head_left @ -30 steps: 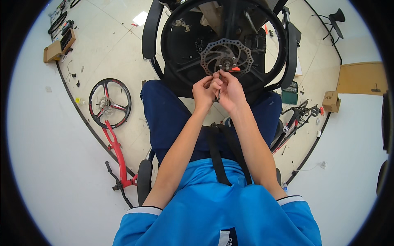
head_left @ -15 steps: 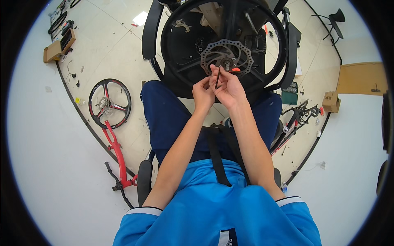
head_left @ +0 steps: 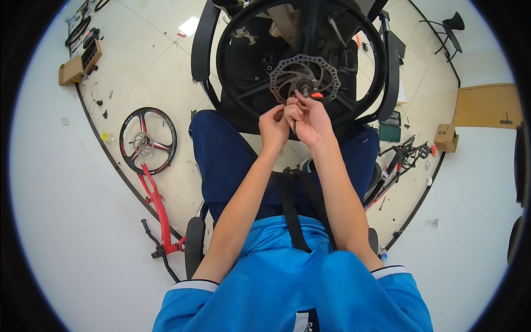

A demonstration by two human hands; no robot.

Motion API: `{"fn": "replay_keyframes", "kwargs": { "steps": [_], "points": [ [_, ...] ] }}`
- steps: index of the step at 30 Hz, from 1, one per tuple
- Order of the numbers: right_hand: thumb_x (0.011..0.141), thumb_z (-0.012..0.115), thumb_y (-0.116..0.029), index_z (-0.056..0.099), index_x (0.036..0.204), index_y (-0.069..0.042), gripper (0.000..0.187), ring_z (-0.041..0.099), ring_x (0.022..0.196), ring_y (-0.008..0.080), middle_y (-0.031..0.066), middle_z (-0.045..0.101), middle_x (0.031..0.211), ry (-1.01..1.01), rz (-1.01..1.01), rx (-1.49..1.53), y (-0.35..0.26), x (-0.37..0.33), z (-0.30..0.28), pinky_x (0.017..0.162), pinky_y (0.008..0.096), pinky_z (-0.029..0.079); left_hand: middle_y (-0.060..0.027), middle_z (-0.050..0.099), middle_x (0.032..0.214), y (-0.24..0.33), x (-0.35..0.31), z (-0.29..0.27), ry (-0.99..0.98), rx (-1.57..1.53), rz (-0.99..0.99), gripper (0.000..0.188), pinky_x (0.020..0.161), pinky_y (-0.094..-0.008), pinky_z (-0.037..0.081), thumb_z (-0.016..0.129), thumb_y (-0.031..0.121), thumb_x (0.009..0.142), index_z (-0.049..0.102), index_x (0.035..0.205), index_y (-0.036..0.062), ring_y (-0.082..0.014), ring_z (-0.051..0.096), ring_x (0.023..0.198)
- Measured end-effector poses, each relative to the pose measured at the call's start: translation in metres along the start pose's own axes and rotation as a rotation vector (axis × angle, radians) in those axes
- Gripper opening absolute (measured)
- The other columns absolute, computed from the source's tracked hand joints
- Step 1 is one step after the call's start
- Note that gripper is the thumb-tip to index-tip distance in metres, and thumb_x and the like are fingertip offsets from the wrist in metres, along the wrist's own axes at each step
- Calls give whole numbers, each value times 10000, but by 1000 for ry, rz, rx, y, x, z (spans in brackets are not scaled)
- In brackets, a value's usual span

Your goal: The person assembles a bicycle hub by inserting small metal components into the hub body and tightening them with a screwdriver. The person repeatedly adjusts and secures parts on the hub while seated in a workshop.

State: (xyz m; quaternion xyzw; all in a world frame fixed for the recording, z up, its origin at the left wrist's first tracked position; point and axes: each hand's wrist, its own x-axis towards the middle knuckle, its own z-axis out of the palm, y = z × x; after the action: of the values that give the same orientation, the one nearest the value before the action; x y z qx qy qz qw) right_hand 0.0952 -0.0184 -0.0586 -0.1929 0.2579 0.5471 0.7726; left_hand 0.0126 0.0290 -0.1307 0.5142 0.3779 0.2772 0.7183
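A black bicycle wheel (head_left: pixel 383 61) lies flat on a black chair in front of me, with a drilled disc brake rotor (head_left: pixel 333 83) around its hub. My right hand (head_left: pixel 311 120) is closed just below the hub axle (head_left: pixel 305 91), its fingertips at the rotor's near edge. A thin dark hex key (head_left: pixel 294 128) sticks out under its curled fingers. Close beside it, my left hand (head_left: pixel 274 128) is pinched at the near part of the wheel; whatever its fingertips grip is hidden. An orange-red piece (head_left: pixel 317 95) shows at the hub, right of my fingers.
Small hardware (head_left: pixel 267 61) and a silvery part (head_left: pixel 244 35) lie on the chair seat. Chair armrests (head_left: pixel 203 50) flank the wheel. On the floor are another wheel (head_left: pixel 172 138), a red frame (head_left: pixel 160 213), a bicycle (head_left: pixel 395 166), a green case (head_left: pixel 390 131) and cardboard boxes (head_left: pixel 446 138).
My right fingers have curled further over the hex key, so less of it shows, and the hand has shifted slightly. My left hand stays in nearly the same place.
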Motion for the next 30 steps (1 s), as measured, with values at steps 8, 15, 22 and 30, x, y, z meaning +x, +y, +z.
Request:
{"fn": "replay_keyframes", "kwargs": {
  "steps": [8, 15, 22, 30],
  "points": [
    [995, 476, -80, 499, 976, 36, 120, 404, 591, 107, 94, 536, 865, 152, -173, -70, 16, -8, 22, 517, 224, 370, -113, 721, 874, 4, -1, 0, 12, -34, -26, 177, 716, -255, 495, 635, 61, 862, 677, 980, -64, -112, 646, 792],
    [1001, 433, -90, 488, 976, 35, 139, 361, 532, 87, 80, 515, 810, -9, -61, -4, 4, 0, 3, 481, 225, 327, -117, 721, 892, -2, 1, -2, -25, -6, -21, 184, 733, -254, 497, 621, 29, 844, 676, 995, -61, -126, 661, 811],
    [959, 531, -64, 505, 903, 42, 122, 374, 534, 89, 77, 514, 793, -47, -11, 26, -2, 3, -3, 481, 219, 336, -111, 720, 889, -2, 1, 0, -7, 2, -29, 182, 710, -248, 492, 628, 52, 862, 673, 994, -64, -118, 657, 801],
    [955, 531, -31, 543, 964, 45, 78, 517, 673, 154, 142, 590, 944, 135, -190, -104, 12, -6, 13, 651, 273, 522, -78, 710, 853, 11, -4, 0, 8, -66, -41, 216, 699, -237, 480, 661, 133, 894, 673, 997, -56, -93, 630, 784]
  ]
}}
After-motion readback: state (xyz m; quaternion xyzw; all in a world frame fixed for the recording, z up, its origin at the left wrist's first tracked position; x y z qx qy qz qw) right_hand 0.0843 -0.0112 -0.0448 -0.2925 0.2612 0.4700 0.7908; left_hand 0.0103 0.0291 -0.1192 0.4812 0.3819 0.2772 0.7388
